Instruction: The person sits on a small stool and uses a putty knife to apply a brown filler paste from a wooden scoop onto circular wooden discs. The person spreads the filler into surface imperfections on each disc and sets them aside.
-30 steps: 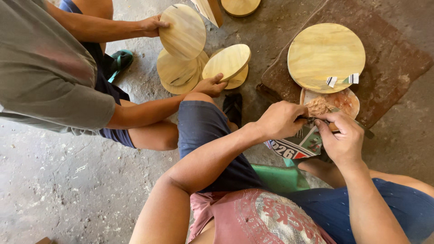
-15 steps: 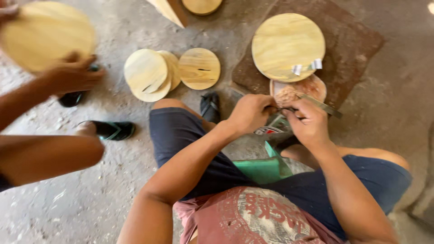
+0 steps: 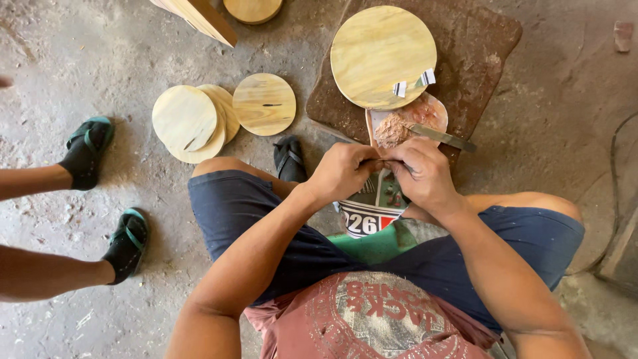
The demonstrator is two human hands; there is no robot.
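Wooden discs (image 3: 199, 119) litter the floor left; both hands, left hand (image 3: 342, 171) and right hand (image 3: 422, 174), pinch closed on something small, unidentifiable, above a paste dish (image 3: 405, 123) with putty knife (image 3: 442, 137).

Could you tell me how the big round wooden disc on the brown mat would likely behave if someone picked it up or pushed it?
The big wooden disc looks like a flat, rigid board, so it would probably stay stiff. Lying flat on the brown mat, it should slide, not roll, though the rough mat may drag. It seems thin and pale, so likely light for its width.
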